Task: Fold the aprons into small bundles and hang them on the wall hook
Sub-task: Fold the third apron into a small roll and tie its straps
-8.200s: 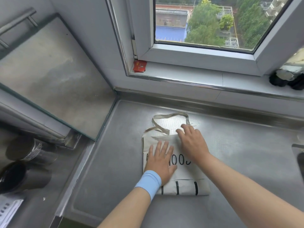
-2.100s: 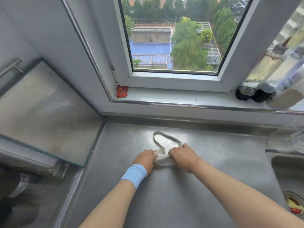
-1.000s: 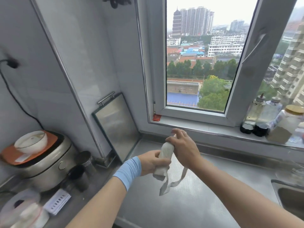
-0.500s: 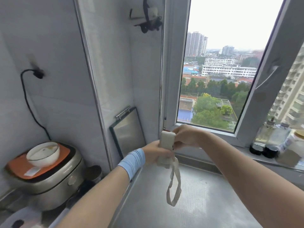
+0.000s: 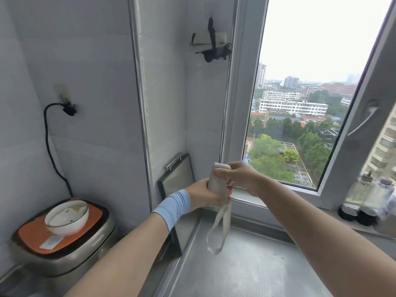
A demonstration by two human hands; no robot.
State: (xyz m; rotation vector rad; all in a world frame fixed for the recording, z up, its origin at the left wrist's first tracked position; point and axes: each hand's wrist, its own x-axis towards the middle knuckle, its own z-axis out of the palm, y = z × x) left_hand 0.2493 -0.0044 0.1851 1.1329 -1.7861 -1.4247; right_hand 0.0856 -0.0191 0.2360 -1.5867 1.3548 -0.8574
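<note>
Head view: one rolled apron bundle [image 5: 217, 181] stands upright in the air above the tabletop [image 5: 246, 271]; the left hand [image 5: 204, 195] has its grip wrapped round the lower end; the right hand [image 5: 237, 177] pinches the upper end; one strap loop [image 5: 218, 230] dangles below the left hand; the one wall hook [image 5: 211, 42], something dark already on it, lies almost straight above, well apart; the right hand is nearer, but the loop hangs away from the hook.

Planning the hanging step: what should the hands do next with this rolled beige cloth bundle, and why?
Probably lift the rolled beige apron bundle toward the white wall hook above; both the left hand and right hand grip it, its strap loop hangs free.
</note>
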